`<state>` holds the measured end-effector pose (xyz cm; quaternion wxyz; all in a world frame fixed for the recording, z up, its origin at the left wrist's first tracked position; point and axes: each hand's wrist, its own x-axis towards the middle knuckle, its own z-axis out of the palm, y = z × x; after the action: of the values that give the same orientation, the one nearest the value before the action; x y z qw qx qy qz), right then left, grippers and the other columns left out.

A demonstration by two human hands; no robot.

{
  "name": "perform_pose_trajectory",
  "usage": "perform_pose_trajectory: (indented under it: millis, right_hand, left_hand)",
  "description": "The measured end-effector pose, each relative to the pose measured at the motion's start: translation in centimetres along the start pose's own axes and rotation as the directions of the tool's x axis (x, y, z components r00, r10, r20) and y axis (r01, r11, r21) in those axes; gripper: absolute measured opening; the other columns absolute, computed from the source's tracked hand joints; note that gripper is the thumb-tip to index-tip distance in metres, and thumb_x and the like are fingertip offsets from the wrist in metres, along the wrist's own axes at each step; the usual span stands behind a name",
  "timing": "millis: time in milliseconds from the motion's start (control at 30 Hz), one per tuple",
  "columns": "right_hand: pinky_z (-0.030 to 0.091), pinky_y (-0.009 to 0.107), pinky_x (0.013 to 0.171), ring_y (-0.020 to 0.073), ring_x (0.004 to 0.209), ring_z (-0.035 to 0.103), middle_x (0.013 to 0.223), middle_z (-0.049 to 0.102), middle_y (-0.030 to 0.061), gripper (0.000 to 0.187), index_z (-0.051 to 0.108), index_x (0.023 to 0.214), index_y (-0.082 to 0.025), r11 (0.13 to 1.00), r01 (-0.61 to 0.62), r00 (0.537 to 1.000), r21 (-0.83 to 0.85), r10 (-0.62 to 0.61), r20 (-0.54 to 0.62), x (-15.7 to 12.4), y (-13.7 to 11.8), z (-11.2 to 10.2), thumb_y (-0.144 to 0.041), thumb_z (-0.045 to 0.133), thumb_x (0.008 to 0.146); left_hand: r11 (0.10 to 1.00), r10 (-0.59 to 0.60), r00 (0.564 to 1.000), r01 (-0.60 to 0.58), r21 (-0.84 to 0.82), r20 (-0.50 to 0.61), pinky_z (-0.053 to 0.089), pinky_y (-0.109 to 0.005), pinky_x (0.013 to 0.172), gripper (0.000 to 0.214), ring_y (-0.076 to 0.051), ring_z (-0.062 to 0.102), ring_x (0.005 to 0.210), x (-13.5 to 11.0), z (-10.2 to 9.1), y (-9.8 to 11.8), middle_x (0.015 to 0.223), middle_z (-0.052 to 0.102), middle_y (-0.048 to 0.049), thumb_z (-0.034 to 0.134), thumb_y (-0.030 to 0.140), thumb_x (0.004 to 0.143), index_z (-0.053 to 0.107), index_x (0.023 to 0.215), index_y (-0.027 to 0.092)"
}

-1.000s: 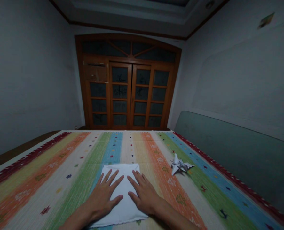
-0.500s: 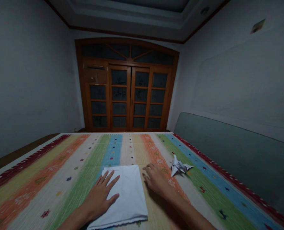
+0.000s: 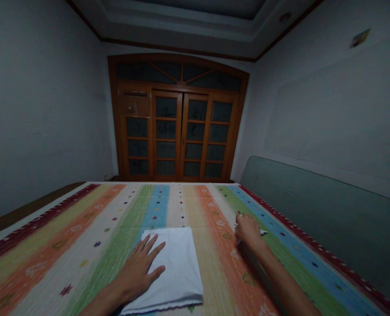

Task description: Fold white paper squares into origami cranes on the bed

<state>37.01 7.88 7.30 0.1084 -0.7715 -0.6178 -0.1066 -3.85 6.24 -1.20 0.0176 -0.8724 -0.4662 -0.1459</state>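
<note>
Right hand (image 3: 248, 229) has left the white cloth (image 3: 180, 267) and now, at the middle right of the head view, curls over the grey paper shape (image 3: 263, 232); I cannot tell if it grips. Left hand (image 3: 138, 268) lies flat, fingers spread, on the cloth at bottom centre, so just one hand is on it now.

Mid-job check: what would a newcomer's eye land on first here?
First, the brightly striped tablecloth, spread across the lower half of the view. Then the white cloth at bottom centre, with the left hand spread on it. Farther right, the right hand curls over a small, pale, pointed thing, mostly hidden.
</note>
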Motion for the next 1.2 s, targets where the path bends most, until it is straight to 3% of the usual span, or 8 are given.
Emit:
perform_pose_trajectory:
  millis: [133, 233, 300, 433, 633, 900, 1033, 1200]
  right_hand:
    - [0.058, 0.042, 0.089, 0.0225, 0.101, 0.069, 0.117, 0.069, 0.0076, 0.024, 0.066, 0.116, -0.015, 0.999, -0.031, 0.999, -0.018, 0.032, 0.044, 0.0, -0.3, -0.1, -0.033, 0.067, 0.099]
    - [0.055, 0.038, 0.083, 0.028, 0.099, 0.071, 0.104, 0.075, 0.0145, 0.012, 0.074, 0.098, -0.01, 0.999, -0.028, 0.999, 0.028, 0.027, 0.022, -0.1, -0.9, -0.9, -0.018, 0.066, 0.094]
    - [0.05, 0.034, 0.077, 0.0326, 0.097, 0.073, 0.097, 0.077, 0.0206, 0.015, 0.078, 0.085, -0.009, 0.996, -0.008, 1.0, 0.09, 0.008, -0.008, -0.2, -1.5, -1.7, -0.009, 0.064, 0.087]
    - [0.047, 0.032, 0.073, 0.0311, 0.088, 0.074, 0.091, 0.079, 0.0184, 0.019, 0.08, 0.081, -0.015, 0.955, 0.073, 0.995, 0.287, -0.051, -0.082, -0.6, -3.1, -3.5, -0.014, 0.061, 0.085]
    - [0.052, 0.031, 0.072, 0.0242, 0.076, 0.072, 0.085, 0.08, 0.0084, 0.02, 0.08, 0.082, -0.019, 0.727, 0.232, 0.973, 0.646, -0.164, -0.165, -2.0, -6.0, -4.5, -0.026, 0.061, 0.084]
    - [0.055, 0.026, 0.061, 0.02, 0.066, 0.072, 0.073, 0.077, 0.005, 0.018, 0.075, 0.078, -0.018, 0.348, 0.263, 0.924, 0.9, -0.36, -0.131, -5.1, -10.5, -2.6, -0.031, 0.065, 0.084]
    - [0.056, 0.026, 0.067, 0.0193, 0.072, 0.072, 0.077, 0.077, 0.0046, 0.012, 0.074, 0.077, -0.018, 0.263, 0.284, 0.89, 0.922, -0.43, -0.152, -6.5, -11.7, -2.7, -0.021, 0.064, 0.082]
    - [0.054, 0.027, 0.074, 0.0188, 0.078, 0.07, 0.084, 0.076, 0.0048, 0.016, 0.074, 0.083, -0.019, 0.231, 0.417, 0.815, 0.879, -0.523, -0.249, -7.6, -12.0, -3.1, -0.013, 0.059, 0.085]
  left_hand:
    - [1.0, -0.01, 1.0, 0.01, -0.018, 0.006, 0.036, -0.062, 0.115, 0.062, -0.041, 0.037, 0.148, 0.0, -0.2, 0.2, 0.162, 0.042, -0.0103, 0.048, 0.067, 0.098, 0.048, 0.151, 0.036]
    - [1.0, -0.009, 1.0, 0.009, -0.027, -0.014, 0.037, -0.061, 0.115, 0.063, -0.041, 0.038, 0.147, 0.1, -0.4, 0.3, 0.161, 0.043, -0.01, 0.049, 0.068, 0.097, 0.049, 0.15, 0.035]
    - [0.999, -0.017, 1.0, 0.017, -0.035, -0.003, 0.038, -0.061, 0.114, 0.063, -0.041, 0.038, 0.147, 0.2, -0.6, 0.3, 0.161, 0.044, -0.0103, 0.049, 0.068, 0.096, 0.051, 0.15, 0.035]
    - [0.999, -0.04, 0.999, 0.039, -0.024, -0.024, 0.038, -0.065, 0.113, 0.055, -0.041, 0.043, 0.144, 0.7, -1.2, 0.6, 0.154, 0.054, -0.0108, 0.056, 0.061, 0.096, 0.057, 0.144, 0.034]
    - [0.983, 0.062, 0.958, -0.107, -0.15, -0.281, 0.046, -0.055, 0.113, 0.05, -0.032, 0.053, 0.137, 1.0, -2.0, 2.6, 0.148, 0.058, -0.0089, 0.06, 0.033, 0.098, 0.049, 0.147, 0.032]
    - [0.902, 0.079, 0.936, -0.213, -0.375, -0.342, 0.053, -0.041, 0.108, 0.051, -0.027, 0.058, 0.13, 0.1, -4.3, 6.8, 0.144, 0.058, -0.0088, 0.053, 0.026, 0.101, 0.04, 0.15, 0.031]
    - [0.922, 0.111, 0.919, -0.238, -0.306, -0.379, 0.055, -0.041, 0.105, 0.05, -0.027, 0.058, 0.129, 0.1, -3.7, 6.3, 0.151, 0.049, -0.0107, 0.052, 0.02, 0.101, 0.043, 0.149, 0.031]
    - [0.959, 0.227, 0.887, -0.276, -0.068, -0.402, 0.042, -0.06, 0.114, 0.063, -0.038, 0.035, 0.146, 0.2, -3.4, 5.4, 0.164, 0.031, -0.0083, 0.062, 0.011, 0.092, 0.046, 0.148, 0.036]
